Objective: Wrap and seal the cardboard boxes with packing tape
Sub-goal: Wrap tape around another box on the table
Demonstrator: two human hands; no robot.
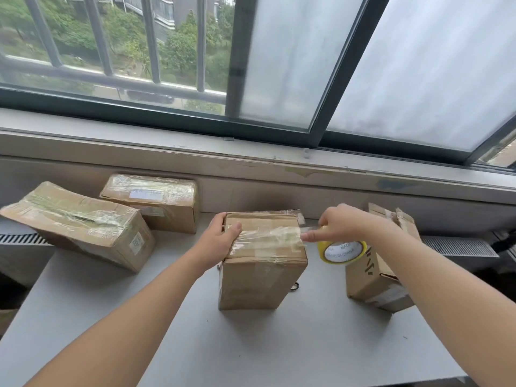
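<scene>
Where the window [279, 57] with its dark frame and outer bars fills the far wall, a pale sill [195, 152] runs below it. Under that stands a grey-white table [251, 347] carrying four cardboard boxes.

The biggest box [81, 227] lies tilted over the table's left edge, its top covered in wrinkled clear tape. A second taped box [156, 202] sits at the back left corner, just behind it. At the right edge stands an open-flapped box [371, 283] with dark markings on its side, partly hidden by the right forearm.

The middle box [259, 280] stands upright near the back edge, at the centre. A band of clear tape [268, 238] is stretched across its top.

The left hand [220, 238] clasps the box's upper left edge, thumb laid on the top and fingers curled round the far side. The right hand [343, 222] grips the yellow-rimmed tape roll [342, 251] just beside the box's upper right edge. Its forefinger points straight out at the band where it leaves the box.

A small dark ring [294, 287] lies on the table against the middle box's right side.
</scene>
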